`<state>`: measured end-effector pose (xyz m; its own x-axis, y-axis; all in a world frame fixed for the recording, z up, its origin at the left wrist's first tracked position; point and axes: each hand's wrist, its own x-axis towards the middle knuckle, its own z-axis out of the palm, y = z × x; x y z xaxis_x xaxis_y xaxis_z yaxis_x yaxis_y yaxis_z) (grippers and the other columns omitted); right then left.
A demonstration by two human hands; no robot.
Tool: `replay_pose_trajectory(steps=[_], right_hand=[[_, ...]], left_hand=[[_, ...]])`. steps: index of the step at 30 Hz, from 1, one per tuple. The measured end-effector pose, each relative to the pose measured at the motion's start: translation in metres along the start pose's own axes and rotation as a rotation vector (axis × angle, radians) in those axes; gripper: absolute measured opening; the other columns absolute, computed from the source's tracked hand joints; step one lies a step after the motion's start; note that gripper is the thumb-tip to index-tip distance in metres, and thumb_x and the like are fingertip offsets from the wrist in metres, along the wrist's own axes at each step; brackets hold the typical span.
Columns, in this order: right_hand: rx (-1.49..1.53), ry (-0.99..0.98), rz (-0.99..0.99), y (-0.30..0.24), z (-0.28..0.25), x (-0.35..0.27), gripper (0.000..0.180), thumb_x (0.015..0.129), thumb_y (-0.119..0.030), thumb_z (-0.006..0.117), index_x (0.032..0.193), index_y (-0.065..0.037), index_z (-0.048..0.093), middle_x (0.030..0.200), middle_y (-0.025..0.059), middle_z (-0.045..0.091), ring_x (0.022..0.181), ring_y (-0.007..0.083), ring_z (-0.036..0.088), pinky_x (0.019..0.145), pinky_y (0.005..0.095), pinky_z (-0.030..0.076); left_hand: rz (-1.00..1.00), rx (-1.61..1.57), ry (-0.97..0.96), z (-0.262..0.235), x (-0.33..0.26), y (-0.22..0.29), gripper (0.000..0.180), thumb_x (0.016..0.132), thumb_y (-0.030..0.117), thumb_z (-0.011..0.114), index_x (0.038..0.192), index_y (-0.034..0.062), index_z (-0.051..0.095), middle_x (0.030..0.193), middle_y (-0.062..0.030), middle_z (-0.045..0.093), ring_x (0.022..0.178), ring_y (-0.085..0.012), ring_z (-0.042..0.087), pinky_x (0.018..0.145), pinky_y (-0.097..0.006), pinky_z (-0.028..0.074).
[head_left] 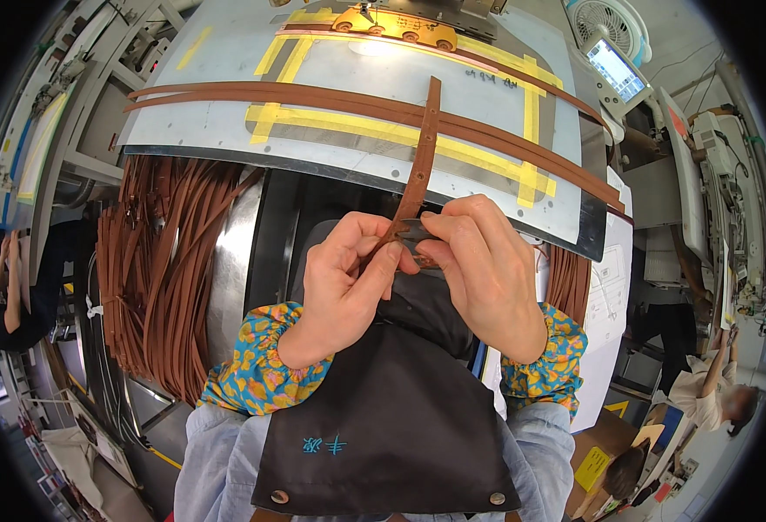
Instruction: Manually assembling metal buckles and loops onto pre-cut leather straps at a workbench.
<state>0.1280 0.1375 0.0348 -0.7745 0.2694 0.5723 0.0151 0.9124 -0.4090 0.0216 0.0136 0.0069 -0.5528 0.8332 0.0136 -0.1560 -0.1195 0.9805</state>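
Note:
In front of my chest, my left hand (345,278) is closed, its thumb and fingers pinching the near end of a brown strap (418,174). A row of holes runs along this strap, and its far end points away over the table edge, across other straps. My right hand (485,277) is closed too, its fingertips pinching a dark shiny buckle-like piece (413,230) at the strap's near end. Both hands almost meet there, and the fingers hide much of the join. A bit of brown shows beneath the right fingertips.
Long brown straps (339,100) lie across the pale worktable (200,117), marked with yellow tape (331,124). A lit machine (396,28) stands at the far side. Thick strap bundles hang left (170,278) and right (567,283). A control screen (618,71) and fan (605,26) stand far right.

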Motion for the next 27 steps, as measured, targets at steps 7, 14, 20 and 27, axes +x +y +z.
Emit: replay_pose_trajectory(steps=[7,14,20,27], right_hand=[[0.047,0.051,0.023,0.002,0.006,-0.002,0.026,0.066,0.001,0.070,0.089,0.000,0.057,0.081,0.0095,0.051,0.068,0.0243,0.056,0.054,0.0323,0.044],[0.441,0.019,0.192,0.012,0.012,-0.003,0.028,0.072,0.004,0.068,0.096,0.000,0.054,0.086,0.0106,0.053,0.069,0.0223,0.057,0.056,0.0312,0.046],[0.358,0.037,0.182,0.006,0.006,-0.003,0.028,0.069,0.000,0.072,0.094,0.000,0.058,0.082,0.0077,0.054,0.064,0.0197,0.056,0.051,0.0286,0.045],[0.044,0.167,-0.140,0.006,0.015,-0.003,0.031,0.055,0.000,0.067,0.085,0.001,0.061,0.074,0.0066,0.052,0.061,0.0187,0.054,0.045,0.0278,0.042]], left_hand=[[-0.040,-0.060,-0.026,-0.003,0.001,0.003,0.008,0.091,0.001,0.049,0.099,-0.0021,0.051,0.076,-0.0066,0.063,0.054,-0.0016,0.047,0.047,-0.015,0.037],[-0.093,-0.182,-0.128,-0.004,0.003,0.000,0.009,0.092,0.002,0.048,0.100,-0.0023,0.050,0.077,-0.0093,0.063,0.053,-0.0035,0.047,0.048,-0.016,0.038],[-0.077,-0.100,-0.071,-0.004,0.002,0.003,0.011,0.092,0.002,0.049,0.102,-0.0026,0.051,0.080,-0.0082,0.064,0.055,-0.0031,0.048,0.049,-0.016,0.039],[-0.024,-0.013,-0.020,0.004,-0.001,0.002,0.011,0.091,0.000,0.049,0.102,-0.0033,0.052,0.081,-0.0060,0.064,0.056,-0.0032,0.050,0.049,-0.016,0.040]])
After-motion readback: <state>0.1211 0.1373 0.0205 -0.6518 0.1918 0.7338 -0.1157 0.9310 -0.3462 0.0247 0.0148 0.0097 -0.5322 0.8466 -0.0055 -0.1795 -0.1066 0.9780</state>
